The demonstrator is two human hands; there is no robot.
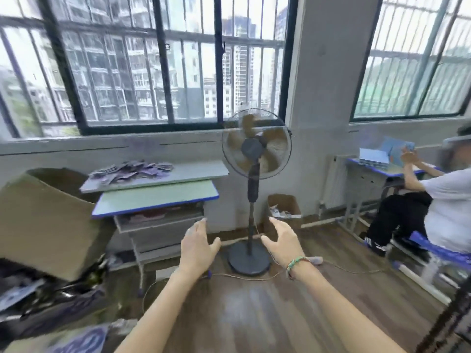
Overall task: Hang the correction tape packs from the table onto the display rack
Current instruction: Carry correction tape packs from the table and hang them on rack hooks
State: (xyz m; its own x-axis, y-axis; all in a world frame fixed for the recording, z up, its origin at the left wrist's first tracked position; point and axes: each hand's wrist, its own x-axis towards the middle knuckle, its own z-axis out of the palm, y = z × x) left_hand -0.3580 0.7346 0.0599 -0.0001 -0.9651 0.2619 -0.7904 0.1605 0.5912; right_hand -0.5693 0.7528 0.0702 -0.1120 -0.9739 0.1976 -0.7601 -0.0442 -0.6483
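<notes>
Purple packs (131,169) lie heaped on the table (178,174) by the window, well ahead of both hands. Left hand (197,247) and right hand (283,244) reach forward, fingers spread, holding nothing. No rack is clearly in view, so I can't tell how many are hung; the heap looks mostly untouched.

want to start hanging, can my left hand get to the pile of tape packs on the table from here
Probably not yet. The left hand is open and empty, held out in the air short of the table, and the pile of tape packs lies on its far upper top. Nothing blocks the way; stepping closer should do it.
</notes>
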